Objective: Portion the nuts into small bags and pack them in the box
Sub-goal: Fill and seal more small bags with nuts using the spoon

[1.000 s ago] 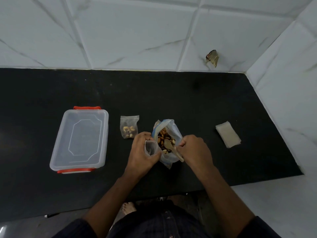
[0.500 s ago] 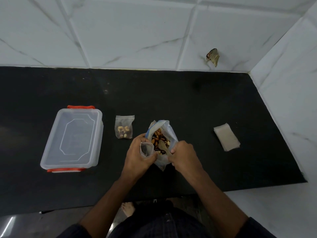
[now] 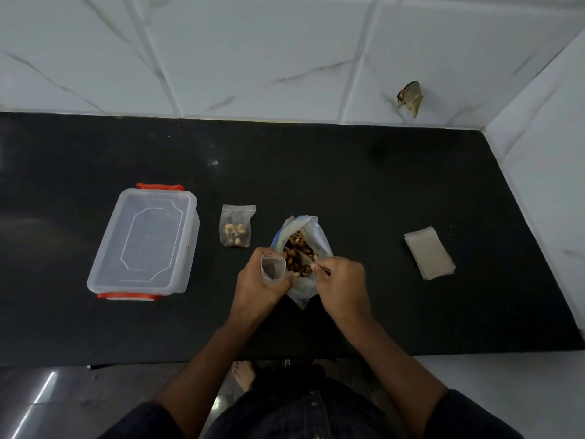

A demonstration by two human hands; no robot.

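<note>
Since the earlier frames, little is changed at the hands: the spoon is still held in the nut bag, with its bowl now buried deeper among the nuts, and the small bag is kept upright beside it.

The nuts (image 3: 297, 256) are seen as a loose mix of brown and pale kernels, heaped inside a large bag (image 3: 319, 239) of thin, crinkled clear plastic with a blue strip along its mouth. This bag is stood open on the black countertop (image 3: 380, 191), between the two hands and touching both. A pale wooden spoon (image 3: 305, 259) is dipped into the nuts; its handle is pinched by the curled fingers of the right hand (image 3: 340, 288), just at the bag's right rim. An empty small bag (image 3: 272, 268), clear and soft, is gripped by the left hand (image 3: 261, 288), with the thumb pressed against its near side and the fingers wrapped behind, its mouth held open just left of the nut bag.

Beyond the left fingers, a filled small bag (image 3: 236, 228) is laid flat, a few nuts gathered at its bottom. Farther left, well apart, a rectangular box (image 3: 144, 242) of translucent plastic with orange clips is set, its lid on. Well to the right of the right fingers, a flat stack of spare bags (image 3: 429, 251) is laid. White marble-veined tiles (image 3: 253, 52) are seen behind.
</note>
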